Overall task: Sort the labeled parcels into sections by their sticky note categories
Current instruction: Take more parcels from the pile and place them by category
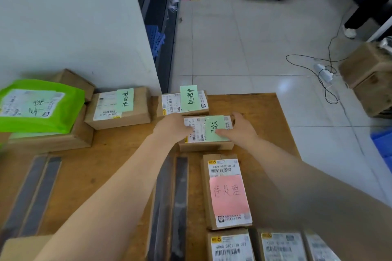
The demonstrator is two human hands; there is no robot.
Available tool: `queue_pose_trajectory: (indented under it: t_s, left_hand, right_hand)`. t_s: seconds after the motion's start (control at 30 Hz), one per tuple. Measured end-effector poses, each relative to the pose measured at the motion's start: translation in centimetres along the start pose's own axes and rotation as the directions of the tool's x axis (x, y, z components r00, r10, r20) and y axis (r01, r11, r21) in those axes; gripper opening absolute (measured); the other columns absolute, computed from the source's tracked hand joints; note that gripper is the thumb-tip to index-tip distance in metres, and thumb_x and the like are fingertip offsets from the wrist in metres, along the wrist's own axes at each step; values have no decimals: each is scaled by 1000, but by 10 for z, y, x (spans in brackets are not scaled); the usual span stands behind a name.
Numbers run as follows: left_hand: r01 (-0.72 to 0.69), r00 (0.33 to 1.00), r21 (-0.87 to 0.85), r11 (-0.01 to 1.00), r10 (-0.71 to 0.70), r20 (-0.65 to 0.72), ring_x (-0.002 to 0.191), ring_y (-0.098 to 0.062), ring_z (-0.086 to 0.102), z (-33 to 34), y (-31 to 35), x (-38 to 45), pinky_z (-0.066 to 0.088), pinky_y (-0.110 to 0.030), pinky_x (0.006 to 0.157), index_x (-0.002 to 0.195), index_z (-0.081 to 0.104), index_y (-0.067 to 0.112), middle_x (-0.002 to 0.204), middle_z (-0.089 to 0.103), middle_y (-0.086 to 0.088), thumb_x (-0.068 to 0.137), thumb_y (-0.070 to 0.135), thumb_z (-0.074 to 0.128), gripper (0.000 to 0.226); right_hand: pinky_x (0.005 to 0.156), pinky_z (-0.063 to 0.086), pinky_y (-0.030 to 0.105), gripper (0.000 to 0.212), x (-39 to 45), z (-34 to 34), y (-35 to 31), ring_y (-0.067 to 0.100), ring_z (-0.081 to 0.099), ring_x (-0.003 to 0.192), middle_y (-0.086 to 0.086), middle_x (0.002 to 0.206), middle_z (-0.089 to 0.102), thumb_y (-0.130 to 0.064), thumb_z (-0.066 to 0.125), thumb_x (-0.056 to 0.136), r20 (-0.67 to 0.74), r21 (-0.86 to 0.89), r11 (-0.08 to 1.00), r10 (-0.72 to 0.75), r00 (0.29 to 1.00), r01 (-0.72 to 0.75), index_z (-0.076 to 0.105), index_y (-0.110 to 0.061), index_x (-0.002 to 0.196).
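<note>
A small cardboard parcel [199,131] with a white label and a green sticky note lies on the wooden table [114,161]. My left hand [171,128] grips its left side with the thumb on the label. My right hand [241,129] grips its right side, with the thumb lying on the green note. Just behind it sits another parcel with a green note [186,101]. A parcel with a pink note [228,193] lies nearer me.
A brown parcel with a green note [118,108] and a bright green bag parcel [38,106] on a flat box stand at the left by the white wall. Three labeled parcels [273,246] line the near edge. Dark tape strips [169,207] cross the table. Cables lie on the floor.
</note>
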State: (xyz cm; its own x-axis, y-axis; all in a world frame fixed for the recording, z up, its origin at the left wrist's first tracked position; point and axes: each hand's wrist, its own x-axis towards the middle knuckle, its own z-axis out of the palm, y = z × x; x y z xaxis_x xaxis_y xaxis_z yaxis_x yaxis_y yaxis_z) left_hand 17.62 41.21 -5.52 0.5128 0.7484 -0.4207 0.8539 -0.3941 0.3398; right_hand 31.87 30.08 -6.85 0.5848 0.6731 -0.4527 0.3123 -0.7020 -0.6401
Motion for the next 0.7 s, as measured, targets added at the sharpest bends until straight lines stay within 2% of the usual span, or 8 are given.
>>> queue_pose_trajectory:
  t_s: [0.1, 0.23, 0.3, 0.37, 0.43, 0.53, 0.63, 0.7]
  left_hand:
    - [-40, 998, -141, 989, 33, -50, 76, -15, 59, -4, 3, -8, 44, -22, 55, 98, 58, 16, 84, 62, 1, 89, 22, 56, 11]
    - [-128, 979, -324, 938, 67, -192, 99, -16, 65, -9, 8, -16, 50, -19, 64, 128, 51, 19, 125, 62, -1, 88, 20, 60, 41]
    - [-185, 965, -395, 900, 91, -245, 102, -15, 64, -12, 10, -19, 50, -18, 66, 132, 48, 20, 128, 60, -1, 86, 17, 63, 48]
    - [-218, 957, -435, 874, 103, -272, 99, -12, 61, -15, 11, -21, 49, -15, 64, 133, 45, 21, 126, 60, -1, 85, 14, 65, 52]
    - [-229, 960, -466, 855, 118, -255, 96, -8, 59, -16, 12, -22, 48, -13, 60, 135, 43, 22, 123, 60, -2, 86, 14, 65, 55]
    - [-245, 959, -516, 821, 126, -254, 103, -11, 60, -18, 12, -20, 50, -14, 63, 139, 40, 25, 126, 58, 0, 87, 16, 64, 58]
    - [-227, 940, -468, 854, 65, -336, 115, -16, 56, -22, 6, -15, 51, -22, 81, 136, 43, 24, 133, 54, 1, 91, 22, 58, 47]
    - [-183, 926, -393, 901, 24, -378, 120, -19, 52, -21, -2, -8, 46, -24, 84, 136, 45, 22, 135, 52, -2, 93, 22, 55, 44]
  right_hand:
    - [87, 52, 33, 69, -1, -7, 4, 21, 59, 112, 5, 128, 58, -24, 74, 80, -39, 181, 983, 23, 999, -16, 39, -10, 137]
    - [72, 54, 23, 36, -10, -17, 11, 12, 63, 96, 2, 117, 66, -20, 71, 82, -12, 480, 877, 9, 1000, -2, 58, -19, 116]
    - [80, 56, 30, 32, -14, -20, 15, 14, 64, 99, 3, 116, 67, -16, 68, 85, -63, 565, 823, -20, 998, 53, 59, -22, 115]
    - [90, 54, 35, 40, -18, -22, 15, 17, 64, 104, 2, 117, 66, -13, 65, 86, -127, 643, 756, -58, 990, 126, 55, -25, 123]
    - [89, 55, 33, 55, -20, -25, 11, 17, 63, 106, 1, 118, 63, -11, 65, 86, -143, 719, 678, -74, 987, 155, 45, -25, 135]
    - [82, 57, 32, 54, -17, -29, 3, 21, 64, 107, 4, 116, 63, -6, 68, 83, -145, 731, 652, -143, 979, 203, 43, -26, 127]
    - [84, 56, 35, 58, -10, -35, -6, 20, 63, 105, 0, 109, 61, -3, 69, 81, -227, 765, 591, -121, 966, 254, 41, -27, 125]
    - [84, 56, 34, 64, -2, -39, -11, 18, 63, 103, -4, 104, 59, -2, 69, 81, -254, 806, 537, -70, 965, 251, 37, -25, 132]
